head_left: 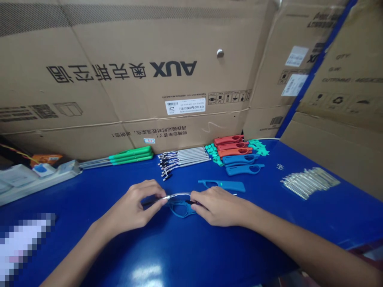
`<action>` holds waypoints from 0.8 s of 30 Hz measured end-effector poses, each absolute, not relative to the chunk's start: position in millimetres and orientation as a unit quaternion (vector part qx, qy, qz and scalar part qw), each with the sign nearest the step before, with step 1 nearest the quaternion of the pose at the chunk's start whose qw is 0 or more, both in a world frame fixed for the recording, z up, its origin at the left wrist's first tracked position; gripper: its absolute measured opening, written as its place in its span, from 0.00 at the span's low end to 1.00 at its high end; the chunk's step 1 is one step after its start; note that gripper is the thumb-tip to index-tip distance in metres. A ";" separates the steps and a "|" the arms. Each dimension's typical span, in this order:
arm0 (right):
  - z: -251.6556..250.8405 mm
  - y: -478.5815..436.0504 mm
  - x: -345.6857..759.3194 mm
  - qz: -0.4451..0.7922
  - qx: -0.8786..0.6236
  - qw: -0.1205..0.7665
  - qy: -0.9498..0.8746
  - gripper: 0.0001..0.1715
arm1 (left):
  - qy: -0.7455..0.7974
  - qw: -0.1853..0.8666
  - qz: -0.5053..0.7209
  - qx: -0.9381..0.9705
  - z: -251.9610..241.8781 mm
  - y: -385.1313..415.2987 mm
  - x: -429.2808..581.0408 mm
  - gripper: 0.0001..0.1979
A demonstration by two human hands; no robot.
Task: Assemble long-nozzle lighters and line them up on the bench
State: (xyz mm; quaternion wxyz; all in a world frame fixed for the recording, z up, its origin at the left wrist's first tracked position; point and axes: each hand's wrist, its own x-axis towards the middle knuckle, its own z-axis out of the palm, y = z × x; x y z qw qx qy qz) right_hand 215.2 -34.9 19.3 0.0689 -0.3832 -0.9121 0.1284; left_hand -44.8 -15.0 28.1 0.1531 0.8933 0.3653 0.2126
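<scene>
My left hand (139, 205) is closed in a pinch on a thin metal tube (166, 197), with its dark shaft running back under the fingers. A white wire (181, 194) bridges the gap from the tube to my right hand (217, 205). That hand is closed over a blue lighter shell (179, 215), whose trigger loop shows between the hands; the rest is hidden by the fingers. Something small and black (190, 202) shows at its fingertips. Just beyond my right hand lies another blue lighter shell half (230, 185).
Along the back lie green lighters (131, 155), wired grey tubes (193, 156), red lighter shells (229, 140), blue shells (243, 169) and small green parts (259, 146). Metal tubes (311, 182) lie right. A power strip (68, 169) sits left; cardboard (134, 99) walls the back.
</scene>
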 end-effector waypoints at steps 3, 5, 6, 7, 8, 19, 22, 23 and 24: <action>20.3 -36.1 214.6 0.121 -0.388 0.070 -0.911 0.12 | 0.371 0.148 0.211 0.892 28.3 -14.0 -44.3 0.09; 23.1 -36.2 216.0 0.138 -0.392 0.094 -0.905 0.11 | 0.370 0.146 0.217 0.891 29.2 -13.6 -43.7 0.09; 25.0 -35.9 217.3 0.145 -0.401 0.119 -0.897 0.10 | 0.369 0.141 0.228 0.890 29.8 -13.4 -43.4 0.09; 26.9 -35.4 219.0 0.150 -0.414 0.152 -0.885 0.11 | 0.370 0.132 0.245 0.886 30.4 -13.3 -43.0 0.08; 28.7 -34.6 220.9 0.151 -0.428 0.191 -0.870 0.12 | 0.375 0.117 0.269 0.879 30.9 -13.1 -42.6 0.08; 19.1 -24.6 226.3 0.070 -0.410 0.365 -0.833 0.12 | 0.482 0.116 0.557 0.667 25.1 -17.0 -31.0 0.07; 15.1 -25.6 223.3 0.055 -0.398 0.346 -0.848 0.13 | 0.475 0.189 0.576 0.637 27.9 -20.0 -22.6 0.10; 14.6 -25.9 222.6 0.054 -0.401 0.339 -0.849 0.13 | 0.480 0.221 0.569 0.630 28.2 -20.5 -20.0 0.11; 14.3 -26.0 222.1 0.051 -0.405 0.333 -0.850 0.13 | 0.485 0.257 0.561 0.620 27.9 -20.8 -17.7 0.13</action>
